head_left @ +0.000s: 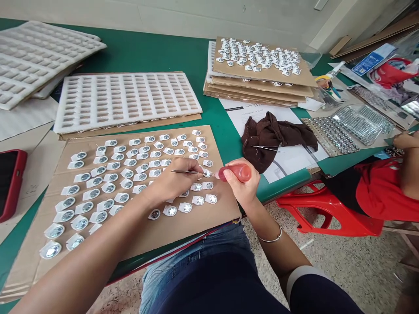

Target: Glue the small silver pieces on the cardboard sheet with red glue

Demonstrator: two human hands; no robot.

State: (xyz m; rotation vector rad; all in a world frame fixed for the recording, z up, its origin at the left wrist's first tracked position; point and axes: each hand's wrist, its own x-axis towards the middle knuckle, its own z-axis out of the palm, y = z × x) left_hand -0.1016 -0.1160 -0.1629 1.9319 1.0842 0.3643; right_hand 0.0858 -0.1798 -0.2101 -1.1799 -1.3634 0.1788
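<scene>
My left hand [173, 179] is closed on thin metal tweezers [183, 171], their tips close to one small round silver piece [207, 173] with a white backing. In my right hand [245, 187] is a red squeeze bottle [237, 172], tilted sideways. Its narrow nozzle points left at the same piece; I cannot tell whether it touches. Beneath both hands lies a brown cardboard sheet [219, 209] covered with rows of several similar silver pieces. My left hand and forearm hide some of them.
Behind the sheet lies a white foam tray [127, 98]; more foam trays [42, 52] are stacked at left. A dark brown cloth [262, 135] rests beyond my right hand, near stacked cardboard sheets [262, 78]. A red phone [11, 183] lies at left. Another person's red-clothed body [382, 192] is at right.
</scene>
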